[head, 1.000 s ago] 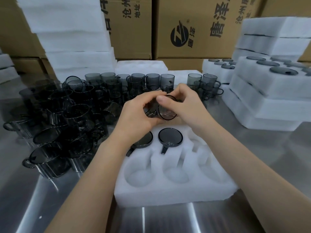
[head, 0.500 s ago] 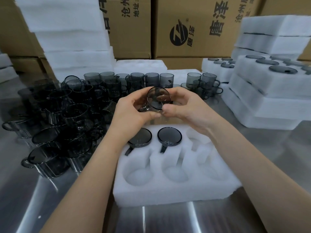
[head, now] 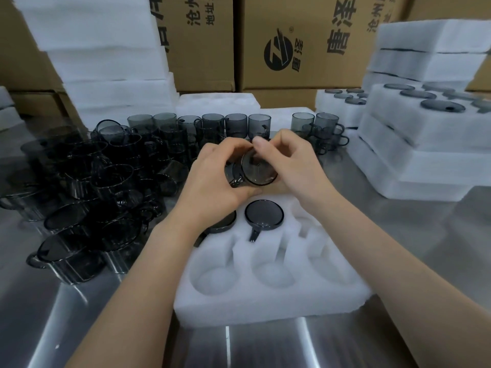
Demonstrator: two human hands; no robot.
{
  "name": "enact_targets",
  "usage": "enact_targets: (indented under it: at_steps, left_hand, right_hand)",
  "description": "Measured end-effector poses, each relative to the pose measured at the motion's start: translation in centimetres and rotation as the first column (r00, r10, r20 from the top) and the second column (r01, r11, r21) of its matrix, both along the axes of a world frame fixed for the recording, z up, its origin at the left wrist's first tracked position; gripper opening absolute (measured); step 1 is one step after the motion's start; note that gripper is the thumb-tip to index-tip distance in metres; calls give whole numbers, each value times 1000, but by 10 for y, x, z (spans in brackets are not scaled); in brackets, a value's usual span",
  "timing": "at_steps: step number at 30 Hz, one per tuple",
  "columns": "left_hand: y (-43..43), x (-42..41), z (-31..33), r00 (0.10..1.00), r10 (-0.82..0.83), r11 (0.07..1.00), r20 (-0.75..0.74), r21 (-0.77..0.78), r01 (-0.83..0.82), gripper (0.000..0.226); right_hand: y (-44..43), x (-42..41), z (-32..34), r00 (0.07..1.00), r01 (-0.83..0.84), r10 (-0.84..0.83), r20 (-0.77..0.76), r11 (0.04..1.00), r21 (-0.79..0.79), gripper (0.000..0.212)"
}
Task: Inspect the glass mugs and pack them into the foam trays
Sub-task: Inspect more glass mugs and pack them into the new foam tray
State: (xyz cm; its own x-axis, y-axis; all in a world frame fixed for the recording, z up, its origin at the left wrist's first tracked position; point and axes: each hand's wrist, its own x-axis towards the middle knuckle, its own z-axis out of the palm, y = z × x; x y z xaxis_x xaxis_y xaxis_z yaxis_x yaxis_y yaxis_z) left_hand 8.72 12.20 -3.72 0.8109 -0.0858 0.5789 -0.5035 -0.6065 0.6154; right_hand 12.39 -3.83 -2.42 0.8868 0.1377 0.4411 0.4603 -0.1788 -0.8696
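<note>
A smoky grey glass mug point(head: 256, 170) lies on its side in both my hands above the far edge of the white foam tray point(head: 268, 296). My left hand point(head: 212, 181) grips its body and handle side, and my right hand point(head: 289, 163) pinches its rim from above. Two mugs sit in the tray's far row: one point(head: 264, 215) in the middle pocket, another point(head: 223, 224) partly hidden under my left wrist. The near row's three pockets hold nothing.
A dense cluster of loose grey mugs point(head: 93, 187) covers the steel table at left and behind. Packed foam trays point(head: 425, 144) are stacked at right. Blank foam slabs point(head: 106, 62) and cardboard boxes point(head: 292, 43) stand behind.
The mug has been turned and lowered slightly in my hands; its round face now points towards me and lower, and my right fingers have shifted onto the top of the rim.
</note>
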Motion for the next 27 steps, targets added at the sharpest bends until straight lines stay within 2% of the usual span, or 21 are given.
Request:
enact_targets:
  at_steps: [4,7,10,12,17,19,22,24,27]
  left_hand:
    - [0,-1,-1,998,-55,982,26,-182,58,59]
    - [0,1,-2,990,-131,933,47,-331,139,59]
    - [3,2,-3,978,-202,878,59,-432,207,59]
    - [4,3,-3,977,-209,885,33,-419,204,59]
    - [4,1,-2,996,-92,943,-20,-323,80,67]
    - [3,-1,-1,996,-73,961,-42,-269,59,71]
    - [3,-1,0,999,-27,989,-23,-148,23,62]
    - [2,-2,1,1000,-13,997,-2,-74,13,62]
    - [2,-1,1,999,-29,999,17,-18,29,66]
  right_hand:
    - [-6,0,5,957,-152,199,-210,963,221,33]
    - [-10,2,5,861,-316,431,-268,868,382,34]
    - [-12,1,3,730,-488,616,-297,773,404,43]
    - [-14,1,3,710,-546,652,-268,749,376,46]
    - [-16,1,3,821,-465,534,-201,830,308,54]
    - [-14,1,2,885,-411,443,-140,887,210,47]
    - [-10,-2,1,945,-318,322,-52,945,76,37]
    - [-9,-3,0,966,-258,259,-21,965,56,36]
    - [-5,-1,0,981,-191,190,20,977,94,19]
